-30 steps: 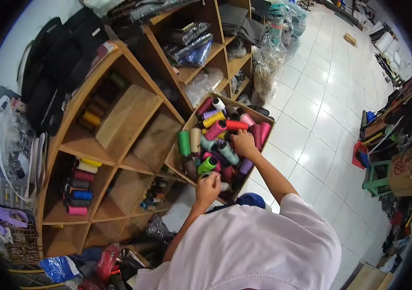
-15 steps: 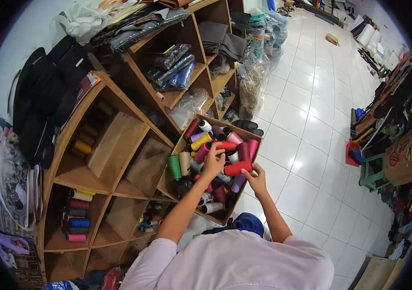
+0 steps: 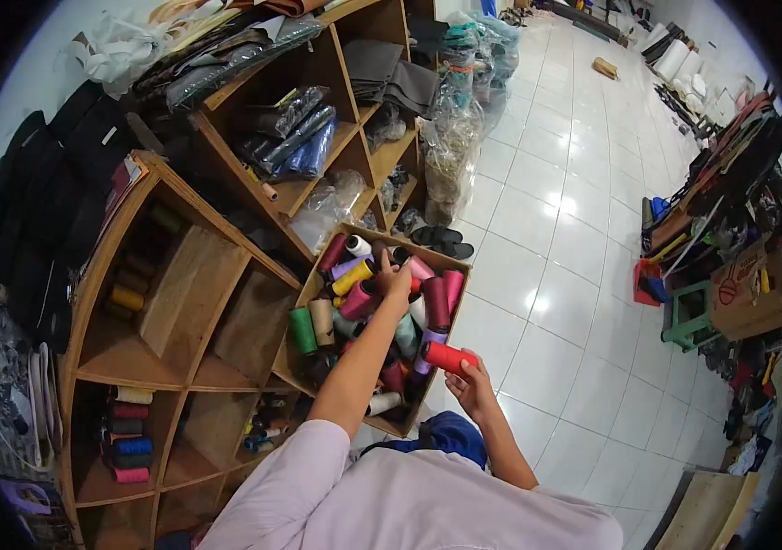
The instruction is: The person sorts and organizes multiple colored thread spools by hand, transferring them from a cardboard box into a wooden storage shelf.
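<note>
White glossy floor tiles (image 3: 538, 238) ran from the centre to the top of the frame, and a brown wooden compartment shelf (image 3: 194, 284) stood at the left. We noted a blue thread spool (image 3: 132, 446) and a bright pink thread spool (image 3: 132, 475) stacked in its lower compartment.

Near the centre of the frame, we found an open brown cardboard box (image 3: 286, 367) crowded with thread spools of many colours. A green thread spool (image 3: 302, 330) stood just beside a tan thread spool (image 3: 321, 322) along its left side, and a yellow thread spool (image 3: 352, 278) lay tilted above them. We recorded a dark maroon thread spool (image 3: 436, 302) at the right side.

The right hand (image 3: 473, 390) held a red cylindrical thread spool (image 3: 449, 358) at the lower right edge of the box, fingers and thumb clamped on its right end. The left hand (image 3: 396, 278) was over the upper part of the box, among the spools. Its visible fingers were partly apart; we could not tell whether they gripped anything.

We observed black sandals (image 3: 442, 241) just beyond the box and a green plastic stool (image 3: 689, 316) at the right.
</note>
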Action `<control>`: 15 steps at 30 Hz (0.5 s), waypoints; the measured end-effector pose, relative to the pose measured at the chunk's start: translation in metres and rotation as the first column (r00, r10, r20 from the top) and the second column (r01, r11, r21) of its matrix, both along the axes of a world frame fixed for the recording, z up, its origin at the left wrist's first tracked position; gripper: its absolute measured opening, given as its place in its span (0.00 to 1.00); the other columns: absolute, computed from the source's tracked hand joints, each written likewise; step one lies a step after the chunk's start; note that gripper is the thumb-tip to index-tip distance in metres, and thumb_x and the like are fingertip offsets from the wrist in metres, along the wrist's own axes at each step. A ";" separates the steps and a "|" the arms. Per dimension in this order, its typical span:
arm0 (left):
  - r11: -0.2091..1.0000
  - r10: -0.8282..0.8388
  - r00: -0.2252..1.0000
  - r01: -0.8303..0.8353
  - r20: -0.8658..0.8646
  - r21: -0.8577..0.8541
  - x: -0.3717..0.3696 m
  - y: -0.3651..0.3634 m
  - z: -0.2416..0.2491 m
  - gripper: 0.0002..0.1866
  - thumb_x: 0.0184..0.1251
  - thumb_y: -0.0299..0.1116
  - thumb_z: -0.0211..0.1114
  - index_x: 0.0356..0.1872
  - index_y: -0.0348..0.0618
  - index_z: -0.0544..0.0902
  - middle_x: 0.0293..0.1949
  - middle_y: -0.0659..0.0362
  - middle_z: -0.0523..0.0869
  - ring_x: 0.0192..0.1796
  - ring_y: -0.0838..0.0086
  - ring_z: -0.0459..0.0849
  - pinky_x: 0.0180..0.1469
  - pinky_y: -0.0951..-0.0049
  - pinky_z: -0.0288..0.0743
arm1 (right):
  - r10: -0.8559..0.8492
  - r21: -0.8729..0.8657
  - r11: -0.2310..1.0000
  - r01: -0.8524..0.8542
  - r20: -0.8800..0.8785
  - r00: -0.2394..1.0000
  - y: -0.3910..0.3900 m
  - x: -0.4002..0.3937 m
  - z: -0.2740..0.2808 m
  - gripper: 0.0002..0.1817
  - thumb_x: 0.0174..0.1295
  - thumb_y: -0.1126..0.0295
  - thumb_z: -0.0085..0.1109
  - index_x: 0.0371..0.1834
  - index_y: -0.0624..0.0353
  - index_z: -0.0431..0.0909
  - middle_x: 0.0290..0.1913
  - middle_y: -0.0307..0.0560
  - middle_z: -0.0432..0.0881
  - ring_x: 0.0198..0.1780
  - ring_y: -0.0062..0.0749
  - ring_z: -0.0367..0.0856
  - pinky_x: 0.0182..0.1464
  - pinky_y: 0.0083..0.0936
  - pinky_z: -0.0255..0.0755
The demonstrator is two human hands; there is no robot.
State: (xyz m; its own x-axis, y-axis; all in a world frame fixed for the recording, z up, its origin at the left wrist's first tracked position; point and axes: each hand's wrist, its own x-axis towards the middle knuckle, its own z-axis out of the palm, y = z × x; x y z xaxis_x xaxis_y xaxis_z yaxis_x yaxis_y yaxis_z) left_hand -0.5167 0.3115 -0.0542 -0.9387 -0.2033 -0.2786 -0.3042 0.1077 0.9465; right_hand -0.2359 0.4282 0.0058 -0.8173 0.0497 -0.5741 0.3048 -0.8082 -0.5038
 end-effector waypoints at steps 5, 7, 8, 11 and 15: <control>0.958 0.014 0.975 -0.077 0.223 0.277 0.000 0.004 0.022 0.33 0.63 0.34 0.65 0.71 0.61 0.70 0.42 0.64 0.79 0.34 0.79 0.77 0.25 0.77 0.69 | 0.049 0.051 0.998 -0.047 -0.033 0.998 0.009 -0.002 0.012 0.25 0.65 0.58 0.66 0.63 0.45 0.70 0.56 0.44 0.80 0.50 0.36 0.83 0.56 0.34 0.77; 0.910 0.010 0.964 -0.119 0.267 0.396 0.001 0.001 0.027 0.32 0.64 0.34 0.64 0.72 0.61 0.69 0.44 0.64 0.81 0.36 0.79 0.78 0.27 0.76 0.70 | 0.064 0.040 0.997 -0.063 -0.023 0.998 0.013 0.002 0.012 0.25 0.65 0.56 0.66 0.63 0.46 0.70 0.56 0.44 0.80 0.50 0.36 0.83 0.55 0.33 0.77; 0.875 0.033 0.960 -0.162 0.278 0.456 0.002 0.000 0.029 0.30 0.65 0.34 0.63 0.70 0.60 0.72 0.45 0.64 0.82 0.37 0.79 0.78 0.30 0.76 0.71 | 0.082 0.029 0.996 -0.081 -0.006 0.997 0.015 0.006 0.012 0.26 0.65 0.54 0.66 0.63 0.47 0.70 0.55 0.44 0.80 0.50 0.36 0.83 0.55 0.33 0.77; 0.841 0.147 0.963 -0.242 0.225 0.483 0.014 -0.007 0.044 0.26 0.65 0.32 0.62 0.66 0.52 0.77 0.44 0.63 0.84 0.38 0.78 0.79 0.33 0.76 0.73 | 0.127 0.017 0.992 -0.127 -0.036 0.991 0.020 0.017 0.005 0.28 0.64 0.51 0.67 0.63 0.48 0.70 0.54 0.44 0.82 0.49 0.35 0.84 0.53 0.32 0.77; 0.793 0.342 0.937 -0.324 0.063 0.516 0.032 -0.011 0.032 0.13 0.66 0.31 0.68 0.51 0.42 0.84 0.42 0.63 0.85 0.38 0.77 0.80 0.42 0.76 0.75 | 0.153 -0.023 0.988 -0.155 -0.065 0.986 0.011 0.022 0.010 0.29 0.63 0.50 0.67 0.63 0.49 0.71 0.51 0.42 0.84 0.47 0.33 0.85 0.50 0.31 0.78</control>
